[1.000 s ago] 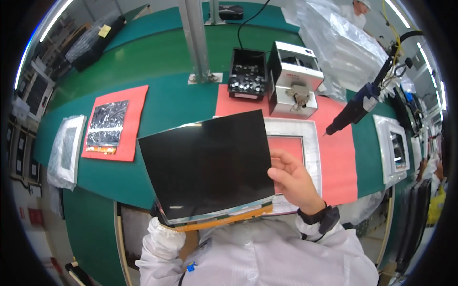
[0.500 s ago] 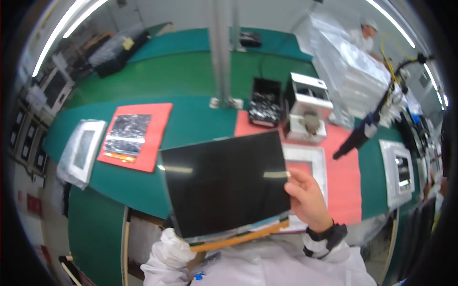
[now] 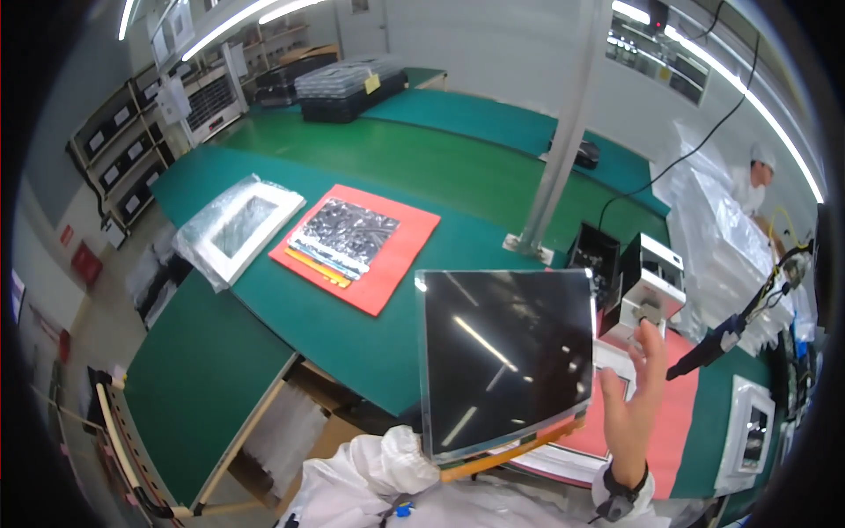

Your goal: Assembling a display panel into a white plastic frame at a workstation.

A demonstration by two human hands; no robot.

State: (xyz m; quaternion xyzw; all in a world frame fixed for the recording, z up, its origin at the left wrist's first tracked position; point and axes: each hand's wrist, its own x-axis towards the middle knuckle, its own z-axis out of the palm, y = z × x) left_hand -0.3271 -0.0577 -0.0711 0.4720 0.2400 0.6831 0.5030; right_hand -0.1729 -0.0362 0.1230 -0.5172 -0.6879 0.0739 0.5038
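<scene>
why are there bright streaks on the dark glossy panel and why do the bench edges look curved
Head view: the dark glossy square panel mirrors the ceiling light strips as white streaks; fisheye distortion bends the green workbench edges toward the rim; the right hand beside the panel looks slightly soft; corners are vignetted black.

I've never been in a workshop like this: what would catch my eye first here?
The big dark glossy panel, held up in the lower middle and mirroring the ceiling lights, with the right hand open at its right edge. Behind it to the left, a red mat bearing a silvery bag stands out on the green bench.
</scene>
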